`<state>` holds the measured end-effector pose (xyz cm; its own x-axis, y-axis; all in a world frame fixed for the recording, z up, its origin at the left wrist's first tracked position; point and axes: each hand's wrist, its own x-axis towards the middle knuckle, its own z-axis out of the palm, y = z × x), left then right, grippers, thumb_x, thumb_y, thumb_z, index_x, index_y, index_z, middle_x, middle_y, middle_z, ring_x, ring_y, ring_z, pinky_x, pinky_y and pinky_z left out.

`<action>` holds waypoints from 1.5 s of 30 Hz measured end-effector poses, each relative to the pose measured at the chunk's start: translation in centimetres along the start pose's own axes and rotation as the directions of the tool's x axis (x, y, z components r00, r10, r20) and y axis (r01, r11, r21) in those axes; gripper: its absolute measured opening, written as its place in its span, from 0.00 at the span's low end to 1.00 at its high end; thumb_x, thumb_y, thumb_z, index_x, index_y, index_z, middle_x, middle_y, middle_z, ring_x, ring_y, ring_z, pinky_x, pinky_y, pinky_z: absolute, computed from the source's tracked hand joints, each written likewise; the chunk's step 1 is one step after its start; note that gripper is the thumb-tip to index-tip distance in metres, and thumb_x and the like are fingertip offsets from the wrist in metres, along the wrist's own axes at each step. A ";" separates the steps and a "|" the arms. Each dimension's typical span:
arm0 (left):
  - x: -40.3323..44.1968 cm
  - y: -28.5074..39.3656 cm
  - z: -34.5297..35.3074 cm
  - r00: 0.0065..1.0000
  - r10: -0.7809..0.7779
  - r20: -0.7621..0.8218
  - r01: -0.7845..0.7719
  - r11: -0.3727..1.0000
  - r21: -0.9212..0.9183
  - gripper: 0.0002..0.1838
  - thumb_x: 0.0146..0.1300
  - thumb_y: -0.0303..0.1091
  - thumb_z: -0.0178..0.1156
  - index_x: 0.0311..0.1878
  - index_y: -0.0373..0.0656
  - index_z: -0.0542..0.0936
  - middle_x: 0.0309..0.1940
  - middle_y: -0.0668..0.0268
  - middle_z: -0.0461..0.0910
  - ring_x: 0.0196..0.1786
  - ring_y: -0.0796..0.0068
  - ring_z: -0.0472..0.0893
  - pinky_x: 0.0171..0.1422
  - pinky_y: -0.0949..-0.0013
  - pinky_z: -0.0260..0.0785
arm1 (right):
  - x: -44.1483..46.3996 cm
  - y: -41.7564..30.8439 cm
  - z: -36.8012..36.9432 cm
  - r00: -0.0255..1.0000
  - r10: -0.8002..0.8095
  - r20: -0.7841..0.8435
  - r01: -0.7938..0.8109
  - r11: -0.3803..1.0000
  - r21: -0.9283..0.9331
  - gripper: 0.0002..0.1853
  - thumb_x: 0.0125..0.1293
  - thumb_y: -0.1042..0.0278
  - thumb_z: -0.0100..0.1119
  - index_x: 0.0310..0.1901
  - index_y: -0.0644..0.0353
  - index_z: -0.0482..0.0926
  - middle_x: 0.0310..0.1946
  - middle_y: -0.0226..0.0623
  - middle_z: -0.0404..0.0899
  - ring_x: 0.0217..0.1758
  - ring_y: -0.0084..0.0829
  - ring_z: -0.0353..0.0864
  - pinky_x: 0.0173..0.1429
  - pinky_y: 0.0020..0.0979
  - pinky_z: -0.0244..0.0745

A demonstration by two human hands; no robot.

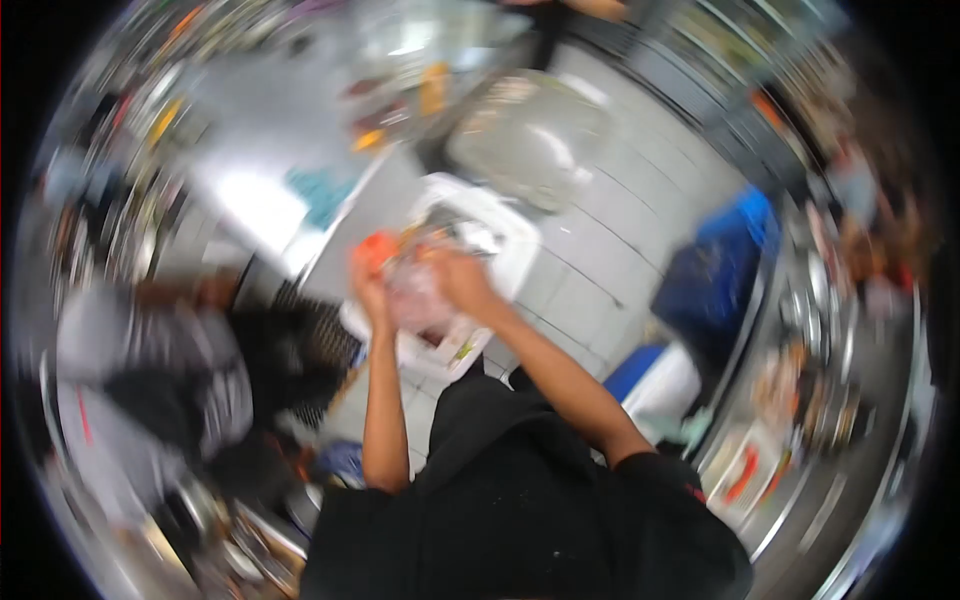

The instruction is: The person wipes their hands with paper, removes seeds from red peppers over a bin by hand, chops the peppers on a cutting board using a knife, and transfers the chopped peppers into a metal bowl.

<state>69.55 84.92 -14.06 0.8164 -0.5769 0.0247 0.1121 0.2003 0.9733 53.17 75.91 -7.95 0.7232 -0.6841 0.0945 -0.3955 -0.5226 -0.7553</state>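
A clear, pinkish plastic bag (418,298) hangs between my two hands, over a white plastic bin (520,235). My left hand (374,288) is closed at the bag's left side, right beside a bright orange thing (376,250) too blurred to name. My right hand (462,282) grips the bag from the other side, its fingers partly hidden and smeared by motion. Inside the bin, silvery and dark items (480,235) show beyond the bag. What the bag contains cannot be made out.
Left of the bin stands a steel table (240,130) with a teal cloth (320,195). A lidded translucent tub (535,135) sits beyond the bin. On the right are a dark blue bag (710,275) and a cluttered counter (800,480). A person in grey (150,390) is at the left.
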 end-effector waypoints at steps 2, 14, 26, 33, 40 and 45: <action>-2.4 3.1 3.5 0.977 -0.201 0.076 0.211 0.965 -0.154 0.24 0.78 0.43 0.45 0.66 0.34 0.71 0.59 0.58 0.77 0.61 0.67 0.77 0.70 0.63 0.65 | -1.3 1.6 0.6 0.962 -0.148 -0.228 0.197 0.957 0.211 0.26 0.48 0.85 0.57 0.53 0.61 0.77 0.57 0.50 0.77 0.66 0.52 0.70 0.69 0.46 0.64; -27.4 3.8 19.5 0.207 -0.549 0.809 0.163 0.835 0.525 0.30 0.75 0.48 0.52 0.75 0.45 0.64 0.74 0.55 0.61 0.64 0.61 0.74 0.69 0.58 0.63 | -42.1 12.7 -11.4 0.228 0.550 -0.804 -0.183 0.835 0.519 0.13 0.66 0.73 0.50 0.49 0.64 0.80 0.38 0.43 0.86 0.38 0.34 0.85 0.40 0.36 0.80; -49.0 4.6 24.7 -0.085 -0.516 0.852 -0.392 0.804 0.447 0.24 0.71 0.41 0.60 0.67 0.45 0.74 0.65 0.55 0.70 0.56 0.63 0.77 0.63 0.61 0.69 | -82.2 6.0 -19.6 -0.493 0.157 -0.855 -0.763 0.394 0.512 0.31 0.58 0.68 0.63 0.64 0.68 0.68 0.59 0.61 0.75 0.63 0.54 0.76 0.66 0.42 0.71; -52.4 7.5 24.3 -0.047 -0.613 0.789 -0.353 0.749 0.561 0.22 0.71 0.39 0.61 0.65 0.44 0.75 0.61 0.57 0.71 0.54 0.69 0.77 0.61 0.66 0.69 | -91.4 8.0 -22.0 -0.575 0.321 -0.753 -0.799 -0.019 0.602 0.37 0.48 0.66 0.69 0.63 0.62 0.70 0.51 0.50 0.81 0.55 0.50 0.79 0.62 0.50 0.70; -53.2 11.8 25.5 -0.200 -0.492 0.847 -0.162 0.870 0.467 0.23 0.71 0.34 0.59 0.68 0.47 0.72 0.55 0.61 0.79 0.54 0.73 0.79 0.59 0.68 0.70 | -73.7 -1.0 -25.6 -0.126 0.160 -0.979 -0.803 0.564 0.195 0.29 0.49 0.67 0.71 0.55 0.60 0.77 0.43 0.45 0.79 0.47 0.48 0.78 0.54 0.43 0.72; -49.9 14.4 26.1 -0.131 -0.393 0.910 -0.016 0.919 0.394 0.28 0.71 0.31 0.58 0.72 0.46 0.64 0.53 0.62 0.80 0.56 0.74 0.79 0.62 0.68 0.69 | -55.0 -3.2 -24.9 0.517 0.246 -0.820 -0.480 0.877 -0.039 0.34 0.48 0.70 0.68 0.61 0.61 0.73 0.52 0.43 0.78 0.55 0.45 0.77 0.59 0.43 0.67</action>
<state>15.67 95.91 4.70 -0.6667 -0.7238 -0.1778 -0.1334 -0.1189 0.9839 0.57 102.51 5.41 -0.1878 -0.8994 0.3947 -0.7157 -0.1499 -0.6822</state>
